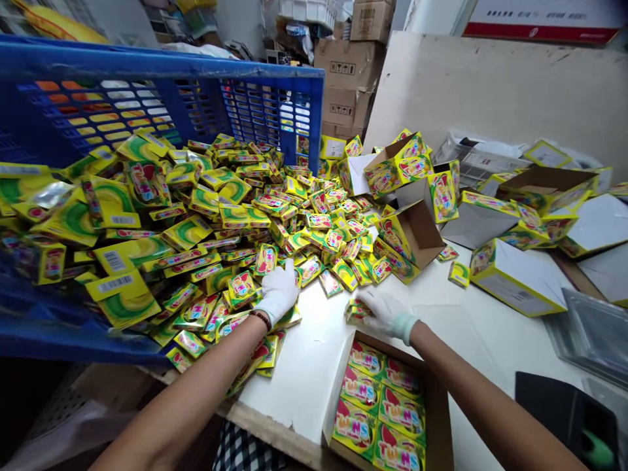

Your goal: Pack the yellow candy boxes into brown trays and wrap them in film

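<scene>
My left hand (pixel 279 291), in a white glove, is at the near edge of a heap of small yellow-green "TWINS" candy boxes (pixel 240 288). Its fingers are closed around a small box at the heap's edge, mostly hidden by the glove. My right hand (pixel 387 313), also gloved, grips a small candy box (pixel 354 311) above the white tabletop (pixel 314 347). Just below it stands an open display carton (pixel 338 399) with "TWINS" boxes (pixel 360 386) lying face up in two columns. My right forearm covers part of the carton's far right side.
A blue plastic crate (pixel 299 85) lies at the left, with the heap spilling from it. Several empty display cartons (pixel 417 239) lie to the right. Clear plastic trays (pixel 583 333) and a black device (pixel 564 412) are at the right edge. Brown cardboard boxes (pixel 343 85) stand behind.
</scene>
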The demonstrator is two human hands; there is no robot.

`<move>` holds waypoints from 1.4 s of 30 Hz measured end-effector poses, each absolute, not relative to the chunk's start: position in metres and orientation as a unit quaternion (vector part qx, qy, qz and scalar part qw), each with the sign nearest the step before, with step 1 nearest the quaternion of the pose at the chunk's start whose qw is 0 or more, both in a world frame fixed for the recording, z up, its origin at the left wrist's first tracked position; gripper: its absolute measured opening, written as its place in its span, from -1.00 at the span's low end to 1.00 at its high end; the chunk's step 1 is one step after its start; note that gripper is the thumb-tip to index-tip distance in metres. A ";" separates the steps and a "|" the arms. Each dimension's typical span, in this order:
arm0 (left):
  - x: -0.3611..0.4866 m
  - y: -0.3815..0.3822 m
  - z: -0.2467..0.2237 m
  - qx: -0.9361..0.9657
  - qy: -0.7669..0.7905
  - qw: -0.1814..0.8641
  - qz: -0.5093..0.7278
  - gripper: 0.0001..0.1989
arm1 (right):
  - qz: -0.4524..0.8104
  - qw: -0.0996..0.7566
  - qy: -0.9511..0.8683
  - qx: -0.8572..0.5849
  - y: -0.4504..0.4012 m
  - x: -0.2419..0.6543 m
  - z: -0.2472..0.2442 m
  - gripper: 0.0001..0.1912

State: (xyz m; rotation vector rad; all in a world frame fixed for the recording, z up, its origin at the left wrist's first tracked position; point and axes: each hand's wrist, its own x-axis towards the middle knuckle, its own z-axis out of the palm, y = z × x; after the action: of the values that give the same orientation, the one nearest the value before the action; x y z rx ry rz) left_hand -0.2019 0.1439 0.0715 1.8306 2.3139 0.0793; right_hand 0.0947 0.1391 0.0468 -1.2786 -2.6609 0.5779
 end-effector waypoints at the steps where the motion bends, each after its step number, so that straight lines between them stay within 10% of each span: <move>1: -0.200 0.145 0.068 0.617 0.781 0.088 0.026 -0.31 | 0.174 0.041 -0.891 -0.418 0.140 0.096 0.042 -0.44; 7: -0.199 0.140 0.056 0.638 0.763 0.092 0.054 -0.51 | 0.128 0.040 -0.855 -0.502 0.139 0.119 0.027 0.07; 13: -0.157 0.139 0.074 0.762 0.623 0.103 0.147 -0.67 | 0.232 0.072 -0.832 -0.500 0.135 0.131 0.015 -0.36; 23: -0.067 0.179 0.050 0.831 0.477 0.185 0.216 -0.74 | 0.269 0.276 -0.805 -0.452 0.132 0.147 -0.005 0.02; 35: -0.067 0.190 0.036 0.817 0.443 0.307 0.204 -0.74 | 0.202 0.243 -0.889 -0.333 0.131 0.142 -0.004 -0.45; 42: -0.092 0.139 0.005 0.685 0.470 0.436 0.346 -0.47 | 0.263 0.293 -0.834 -0.387 0.128 0.161 -0.017 0.17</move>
State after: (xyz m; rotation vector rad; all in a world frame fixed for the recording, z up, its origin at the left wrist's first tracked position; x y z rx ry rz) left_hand -0.0918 0.1388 0.0050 1.7055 1.1689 0.8601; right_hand 0.1608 0.1276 -0.0171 -1.0307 -2.2212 0.6998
